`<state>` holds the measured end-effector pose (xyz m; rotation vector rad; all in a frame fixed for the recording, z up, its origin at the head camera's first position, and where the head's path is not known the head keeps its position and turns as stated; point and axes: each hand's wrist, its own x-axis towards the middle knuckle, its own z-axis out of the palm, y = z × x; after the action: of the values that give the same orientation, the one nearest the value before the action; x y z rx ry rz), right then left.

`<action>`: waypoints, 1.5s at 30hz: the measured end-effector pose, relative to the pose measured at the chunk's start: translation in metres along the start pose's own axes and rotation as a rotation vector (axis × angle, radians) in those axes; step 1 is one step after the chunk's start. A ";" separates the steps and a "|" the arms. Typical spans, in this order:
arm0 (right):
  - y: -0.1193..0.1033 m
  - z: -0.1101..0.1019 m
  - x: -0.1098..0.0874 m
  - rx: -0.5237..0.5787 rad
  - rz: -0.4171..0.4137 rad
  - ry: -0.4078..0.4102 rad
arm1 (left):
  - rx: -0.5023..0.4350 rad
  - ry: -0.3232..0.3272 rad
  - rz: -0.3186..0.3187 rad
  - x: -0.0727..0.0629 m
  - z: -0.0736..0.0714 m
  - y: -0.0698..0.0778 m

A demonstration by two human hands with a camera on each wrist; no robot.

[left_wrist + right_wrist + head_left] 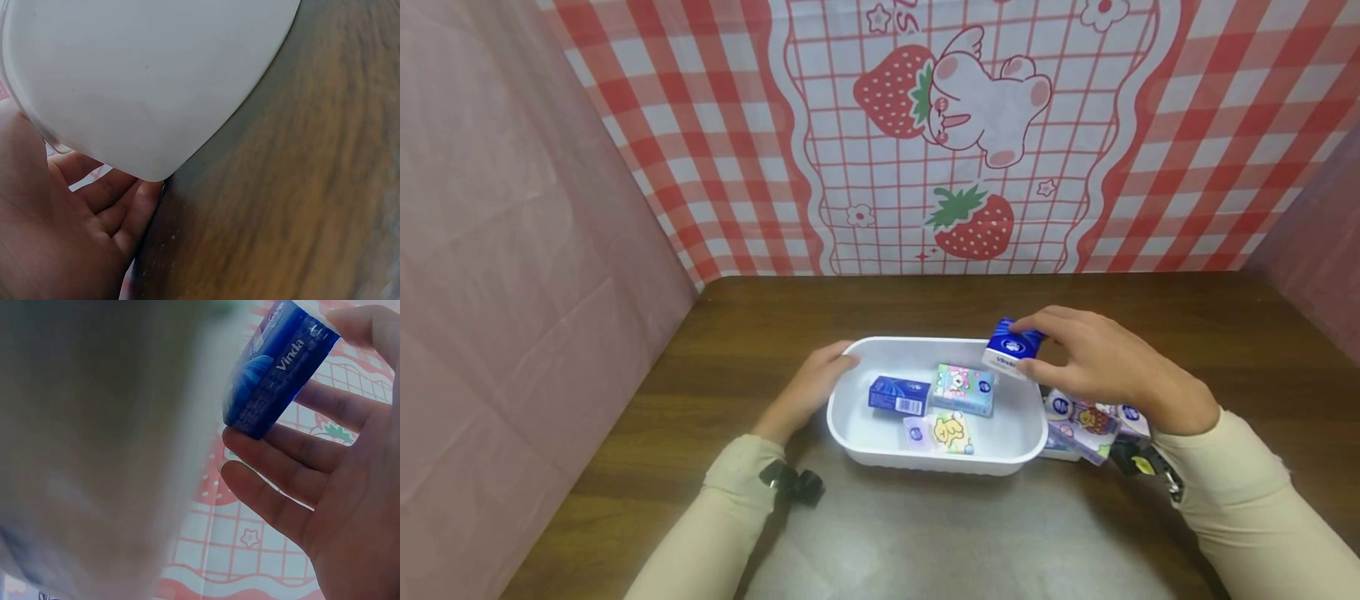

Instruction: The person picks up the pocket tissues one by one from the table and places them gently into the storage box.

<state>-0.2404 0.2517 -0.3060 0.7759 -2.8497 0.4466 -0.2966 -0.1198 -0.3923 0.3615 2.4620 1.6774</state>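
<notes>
My right hand [1086, 354] pinches a blue-and-white Vinda tissue pack [1012, 346] between thumb and fingers, over the right rear rim of a white plastic tub [936, 462]. The right wrist view shows the same tissue pack [281, 369] tilted, its "Vinda" print facing the camera. At the tub's left end, my left hand [811, 385] holds the rim, thumb over the edge and fingers along the outside wall. Inside the tub lie a blue tissue pack [898, 396], a teal-and-pink cartoon pack [962, 389] and a pale purple-and-yellow pack [940, 433].
Right of the tub, under my right wrist, several purple cartoon tissue packs [1086, 425] lie in a heap. The brown wooden table [685, 417] ends at a red checked cloth [737, 167] with strawberries. A pink cloth [535, 250] hangs at the left.
</notes>
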 end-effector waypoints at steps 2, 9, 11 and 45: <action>0.000 0.000 0.000 0.008 -0.008 0.000 | -0.002 -0.001 -0.003 0.000 0.000 0.000; -0.003 -0.001 -0.001 0.040 -0.034 0.000 | -0.008 -0.003 0.001 0.000 0.000 0.000; -0.004 -0.001 -0.001 0.046 -0.039 0.003 | -0.007 -0.003 0.001 0.000 0.000 0.000; -0.018 0.004 0.002 0.039 -0.096 -0.046 | 0.003 -0.002 0.010 -0.001 0.000 0.001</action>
<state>-0.2330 0.2350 -0.3048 0.9369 -2.8382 0.4788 -0.2956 -0.1195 -0.3919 0.3761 2.4651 1.6763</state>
